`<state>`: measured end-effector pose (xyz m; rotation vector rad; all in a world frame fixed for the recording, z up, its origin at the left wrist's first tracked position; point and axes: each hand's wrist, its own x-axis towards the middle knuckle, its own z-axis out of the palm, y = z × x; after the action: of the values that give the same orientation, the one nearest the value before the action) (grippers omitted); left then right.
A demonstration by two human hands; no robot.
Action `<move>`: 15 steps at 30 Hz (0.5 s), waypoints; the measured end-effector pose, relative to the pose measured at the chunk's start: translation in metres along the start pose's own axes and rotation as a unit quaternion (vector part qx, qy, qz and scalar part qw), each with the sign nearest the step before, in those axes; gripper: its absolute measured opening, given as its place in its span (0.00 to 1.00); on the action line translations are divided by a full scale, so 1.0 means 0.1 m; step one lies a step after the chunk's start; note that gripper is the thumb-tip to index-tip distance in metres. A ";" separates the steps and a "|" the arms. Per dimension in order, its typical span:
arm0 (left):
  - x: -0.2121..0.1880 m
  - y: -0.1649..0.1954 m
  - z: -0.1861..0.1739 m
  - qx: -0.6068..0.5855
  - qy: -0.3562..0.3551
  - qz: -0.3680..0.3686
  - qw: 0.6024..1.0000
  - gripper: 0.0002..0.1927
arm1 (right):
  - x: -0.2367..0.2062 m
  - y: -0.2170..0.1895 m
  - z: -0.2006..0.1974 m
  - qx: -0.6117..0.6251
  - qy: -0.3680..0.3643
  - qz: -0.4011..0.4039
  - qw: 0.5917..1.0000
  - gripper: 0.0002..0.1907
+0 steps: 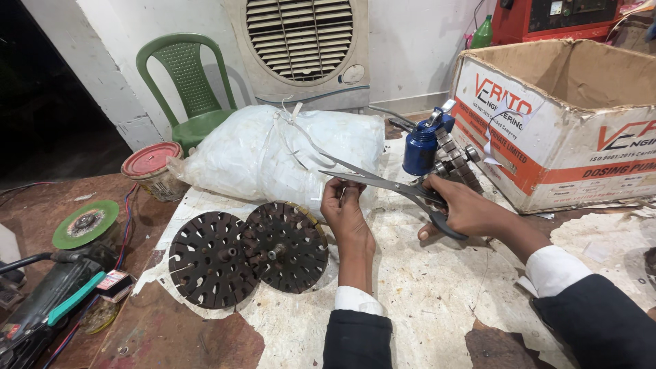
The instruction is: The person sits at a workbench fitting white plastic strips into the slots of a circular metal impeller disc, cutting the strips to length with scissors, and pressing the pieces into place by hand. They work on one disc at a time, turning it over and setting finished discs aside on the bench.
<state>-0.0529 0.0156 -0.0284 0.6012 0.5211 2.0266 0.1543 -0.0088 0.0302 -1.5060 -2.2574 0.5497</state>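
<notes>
Right hand (pixel 459 205): closed through the handles of the scissors (pixel 393 186), blades parted and pointing toward the left hand.
Left hand (pixel 345 208): fingers pinched on a small pale strip (pixel 344 194) — held just beside the blade tips, near the worktop's middle.
Slotted metal discs (pixel 249 249): two, overlapping, left of the left hand.
White plastic sack (pixel 273 154): one, tied, toward the far edge.
Blue oil can (pixel 422 145): one — beside the carton.
Cardboard carton (pixel 567 126): open, far right corner, white panel with red and orange lettering.
</notes>
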 end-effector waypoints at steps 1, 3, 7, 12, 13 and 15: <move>0.00 0.00 0.00 -0.001 -0.002 0.002 1.000 0.07 | 0.00 -0.01 0.00 0.001 0.005 -0.006 1.000 0.50; 0.00 0.00 0.00 -0.003 -0.006 0.004 1.000 0.08 | -0.02 -0.02 -0.01 -0.004 0.018 -0.022 1.000 0.50; -0.02 0.02 0.02 0.002 -0.006 0.008 1.000 0.09 | -0.02 -0.03 0.00 -0.011 0.048 -0.047 0.998 0.52; -0.05 0.05 0.04 0.003 0.012 -0.024 1.000 0.08 | 0.02 -0.01 0.03 0.017 0.054 0.058 0.997 0.53; -0.05 0.06 0.04 0.007 0.008 -0.019 1.000 0.09 | 0.03 0.00 0.04 0.014 0.047 0.070 0.996 0.53; -0.05 0.05 0.05 0.015 0.000 -0.009 1.000 0.10 | 0.06 0.03 0.05 -0.011 0.039 0.062 0.997 0.52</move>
<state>-0.0509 0.0092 -0.0221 0.6122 0.5570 2.0053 0.1514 -0.0026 0.0248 -1.6564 -2.1286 0.4931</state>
